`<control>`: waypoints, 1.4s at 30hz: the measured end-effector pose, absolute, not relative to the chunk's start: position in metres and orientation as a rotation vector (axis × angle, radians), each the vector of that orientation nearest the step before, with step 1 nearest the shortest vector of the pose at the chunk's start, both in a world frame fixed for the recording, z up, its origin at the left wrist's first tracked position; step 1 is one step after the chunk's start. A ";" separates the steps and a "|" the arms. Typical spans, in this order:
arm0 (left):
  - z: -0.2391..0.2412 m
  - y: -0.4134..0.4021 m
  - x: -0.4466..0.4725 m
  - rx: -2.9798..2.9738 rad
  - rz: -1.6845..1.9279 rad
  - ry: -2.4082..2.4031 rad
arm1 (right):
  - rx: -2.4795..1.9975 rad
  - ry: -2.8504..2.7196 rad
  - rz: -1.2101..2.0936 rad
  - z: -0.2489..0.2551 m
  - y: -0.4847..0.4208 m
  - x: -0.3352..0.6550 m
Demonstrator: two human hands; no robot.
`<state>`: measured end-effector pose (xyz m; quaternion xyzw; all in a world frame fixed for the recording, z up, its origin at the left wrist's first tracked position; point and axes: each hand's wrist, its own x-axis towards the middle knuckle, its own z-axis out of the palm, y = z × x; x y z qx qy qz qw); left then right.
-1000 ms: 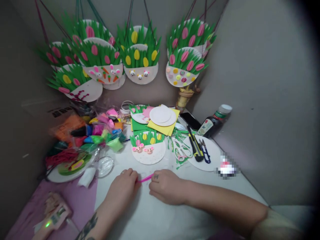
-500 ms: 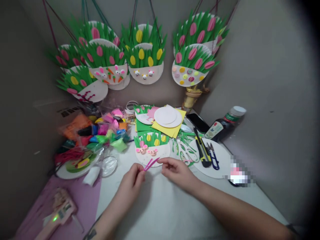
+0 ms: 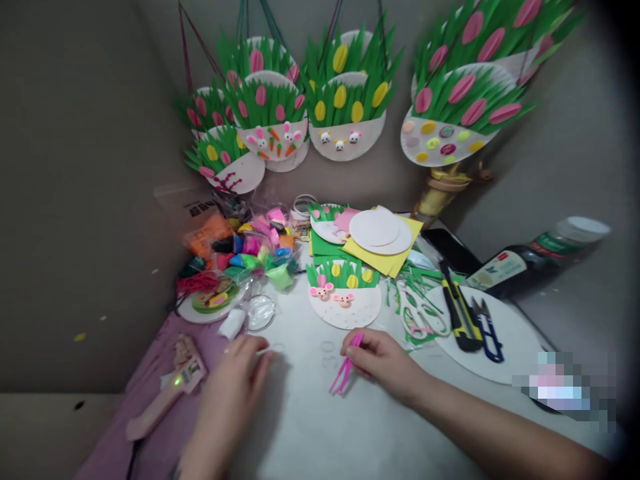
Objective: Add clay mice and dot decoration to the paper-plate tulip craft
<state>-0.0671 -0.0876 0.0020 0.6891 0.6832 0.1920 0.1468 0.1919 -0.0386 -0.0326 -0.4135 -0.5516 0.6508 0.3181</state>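
My right hand (image 3: pixel 377 357) pinches a few thin bright-pink strips (image 3: pixel 344 370) between thumb and fingers; their lower ends hang spread above the white tabletop. Whether they are separate or joined at the top is hidden by the fingers. My left hand (image 3: pixel 245 373) is over the table's left part with thumb and fingers apart, and no object shows in it. Just beyond the right hand lies a paper-plate basket (image 3: pixel 345 315) with green paper grass, yellow and pink paper flowers and two pink mouse heads.
A pink glue gun (image 3: pixel 167 397) with a lit green light lies left on a purple mat. Behind are clay packets (image 3: pixel 260 250) and stacked paper plates (image 3: pixel 377 228). To the right are scissors (image 3: pixel 423 313), a cutter (image 3: pixel 463 327), thread snips (image 3: pixel 487 330) and a dark bottle (image 3: pixel 530 263). Finished baskets hang above.
The pink strips have passed from my left hand to my right, which has drawn them nearer and turned them downward. My left hand has let go and moved apart. The view has swung left.
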 end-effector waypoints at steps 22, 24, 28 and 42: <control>0.023 -0.053 -0.062 1.828 0.872 1.726 | -0.623 -1.282 1.439 0.047 0.024 0.156; 0.027 -0.048 -0.042 1.705 0.833 1.547 | -0.685 -1.223 1.416 0.047 0.018 0.174; 0.026 -0.027 -0.006 1.573 0.913 1.279 | -0.654 -0.975 1.570 0.031 0.011 0.190; -0.012 -0.017 -0.001 1.817 1.159 0.903 | -0.679 -1.548 1.185 0.038 -0.001 0.189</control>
